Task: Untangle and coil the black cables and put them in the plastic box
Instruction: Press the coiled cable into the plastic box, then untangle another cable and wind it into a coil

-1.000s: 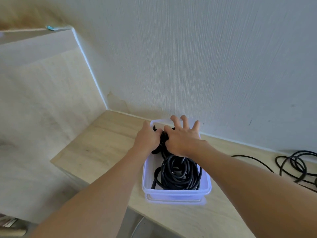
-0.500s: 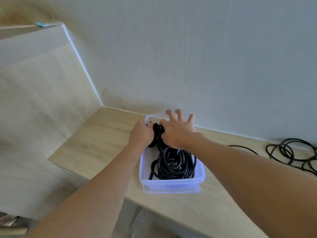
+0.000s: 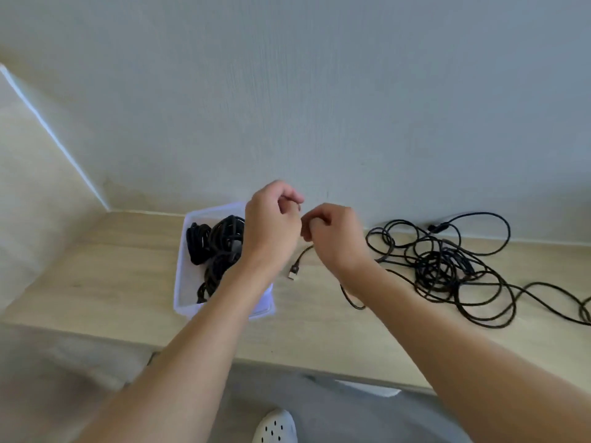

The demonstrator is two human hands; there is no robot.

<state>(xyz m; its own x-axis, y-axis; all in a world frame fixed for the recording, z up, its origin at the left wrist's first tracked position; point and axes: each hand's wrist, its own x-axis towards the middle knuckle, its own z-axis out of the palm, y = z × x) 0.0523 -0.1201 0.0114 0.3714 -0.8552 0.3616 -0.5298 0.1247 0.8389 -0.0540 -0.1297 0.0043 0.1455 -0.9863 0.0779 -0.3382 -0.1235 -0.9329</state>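
Note:
The clear plastic box (image 3: 182, 276) stands on the wooden shelf by the wall and holds coiled black cables (image 3: 217, 247). My left hand (image 3: 271, 219) hovers over the box's right side with fingers curled, and nothing shows in it. Just right of it is my right hand (image 3: 332, 238), also curled. A thin black cable end with a metal plug (image 3: 292, 274) comes out from under my right hand. Whether the fingers pinch it is hidden. To the right on the shelf lies a tangled heap of black cable (image 3: 441, 270).
The wooden shelf (image 3: 112, 270) runs along the white wall (image 3: 319, 107), and a side panel closes its left end. Its front edge drops to a grey floor, where a white clog (image 3: 276, 426) shows. Loose cable loops spread to the right frame edge.
Both hands have lifted off the coil in the box and moved right, with the fingers now curled. The view has swung right, bringing the tangled heap fully into sight.

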